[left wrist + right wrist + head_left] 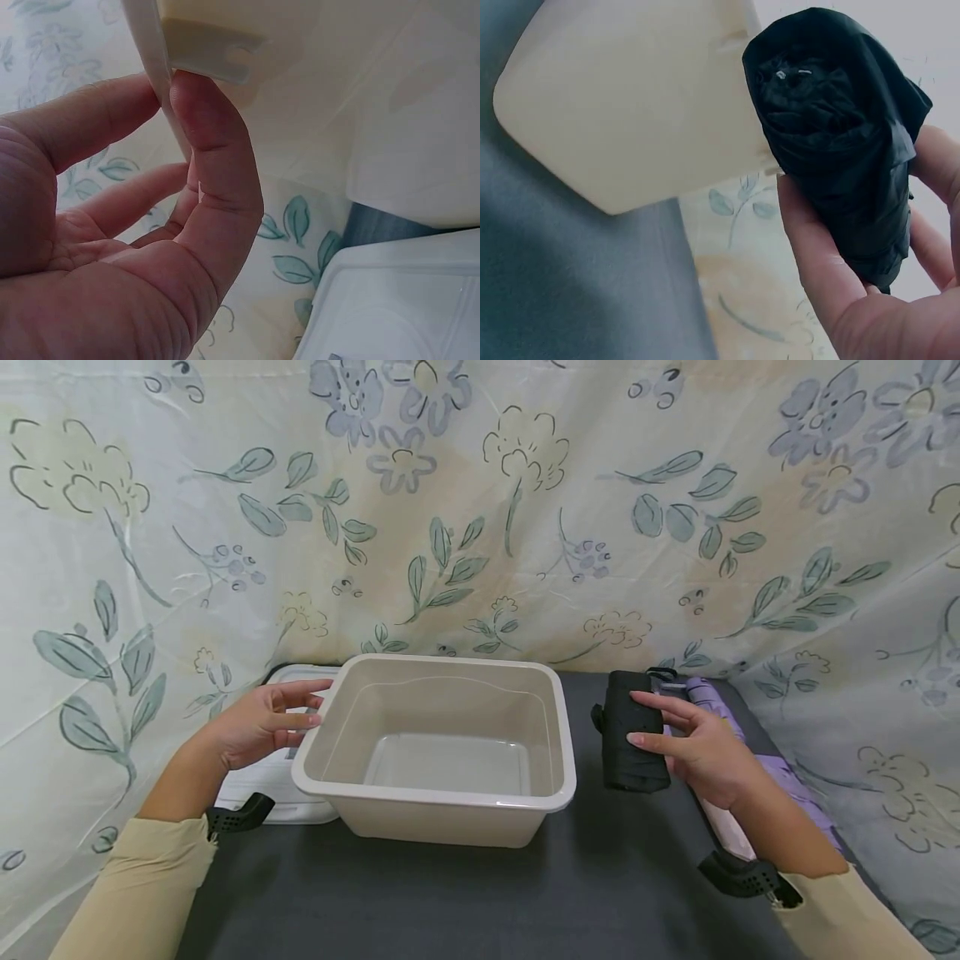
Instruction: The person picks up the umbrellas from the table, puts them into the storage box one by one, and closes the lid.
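A beige plastic tub (pixel 442 822) stands in the middle of the head view, its inside showing bare. My left hand (pixel 258 727) pinches the tub's left rim, thumb under the lip and fingers on the far side, as the left wrist view shows. To the right of the tub, my right hand (pixel 705 752) grips a black folded umbrella (pixel 633 743) upright above the dark tabletop. In the right wrist view, gathered cloth and small rib tips show at the end of the umbrella (pixel 817 112). Its far side is hidden from the head view.
A white lid (pixel 262 789) lies at the left, partly behind and under the tub's edge. Purple folded items (pixel 795 785) lie along the right edge of the dark table (pixel 450 902), partly covered by my right arm. A floral curtain (pixel 480 527) closes off the back and sides.
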### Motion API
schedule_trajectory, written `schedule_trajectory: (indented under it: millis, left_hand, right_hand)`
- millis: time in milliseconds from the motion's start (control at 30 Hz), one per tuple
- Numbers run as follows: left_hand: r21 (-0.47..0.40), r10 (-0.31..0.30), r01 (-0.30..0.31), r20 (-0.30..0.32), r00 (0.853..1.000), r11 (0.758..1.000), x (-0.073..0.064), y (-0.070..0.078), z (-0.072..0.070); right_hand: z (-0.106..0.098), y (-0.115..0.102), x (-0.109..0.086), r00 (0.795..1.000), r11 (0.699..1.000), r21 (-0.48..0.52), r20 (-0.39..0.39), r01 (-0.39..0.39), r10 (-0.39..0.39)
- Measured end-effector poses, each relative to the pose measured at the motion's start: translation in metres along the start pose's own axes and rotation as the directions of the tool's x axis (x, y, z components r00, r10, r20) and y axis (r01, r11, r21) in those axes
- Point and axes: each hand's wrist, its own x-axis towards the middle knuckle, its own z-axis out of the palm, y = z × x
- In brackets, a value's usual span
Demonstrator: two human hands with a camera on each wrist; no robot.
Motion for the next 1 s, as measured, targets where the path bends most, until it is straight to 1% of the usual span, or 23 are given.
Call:
schedule_trajectory:
  millis: [267,333,633,900,1000]
  left_hand:
    - [0.005,0.0,0.0,-0.006,1.0,1.0,0.0,0.0,0.0]
    - [0.004,0.001,-0.001,-0.005,1.0,1.0,0.0,0.0,0.0]
    - [-0.001,0.005,-0.005,0.002,1.0,1.0,0.0,0.001,0.001]
    - [-0.003,0.011,-0.011,0.007,1.0,1.0,-0.002,-0.002,0.002]
    - [-0.012,0.016,-0.016,0.012,1.0,1.0,-0.003,-0.002,0.002]
  right_hand:
    - [0.008,-0.021,0.003,0.998,0.993,0.114,0.053,0.02,-0.026]
    - [0.01,-0.027,0.004,0.997,0.993,0.119,0.066,0.02,-0.028]
    - [0.024,-0.044,0.011,0.999,1.0,0.014,0.044,0.01,-0.011]
    - [0.041,-0.056,0.016,1.0,1.0,-0.022,0.018,-0.015,0.015]
    - [0.048,-0.061,0.018,0.999,1.0,0.024,0.032,-0.019,0.019]
